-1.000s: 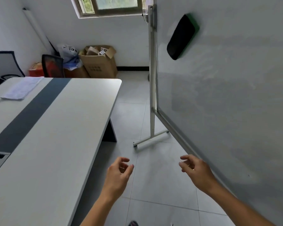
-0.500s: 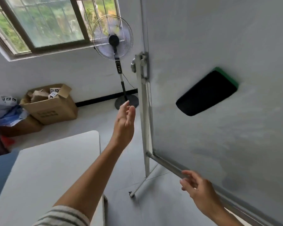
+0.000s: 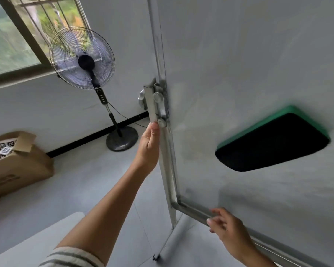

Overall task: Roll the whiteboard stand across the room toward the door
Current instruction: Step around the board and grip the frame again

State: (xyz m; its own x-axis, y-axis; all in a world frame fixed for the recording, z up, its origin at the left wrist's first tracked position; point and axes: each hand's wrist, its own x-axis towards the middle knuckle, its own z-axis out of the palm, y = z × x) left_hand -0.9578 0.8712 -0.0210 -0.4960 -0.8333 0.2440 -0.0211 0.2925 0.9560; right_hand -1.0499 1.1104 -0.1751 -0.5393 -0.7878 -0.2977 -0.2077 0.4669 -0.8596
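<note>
Whiteboard stand (image 3: pixel 239 74) filling right of view, close in front of person. Left hand (image 3: pixel 148 149) reaching up to stand's upright post (image 3: pixel 167 166), just below clamp knobs (image 3: pixel 158 97); fingers wrapping behind post, grip looking closed on it. Right hand (image 3: pixel 229 232) resting fingers curled on bottom rail (image 3: pixel 193 211); full closure unclear. Eraser (image 3: pixel 272 143) sticking to board. Fan (image 3: pixel 83 58) standing beyond by window (image 3: pixel 12 35); box (image 3: pixel 17 164) sitting at left; desk (image 3: pixel 37 241) corner showing below.

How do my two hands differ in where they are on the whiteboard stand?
The left hand is raised, upright against the stand's vertical post just below the knobs; the right hand sits lower, fingers curled toward the bottom rail. Both meet the metal frame; neither grip is clearly closed.
</note>
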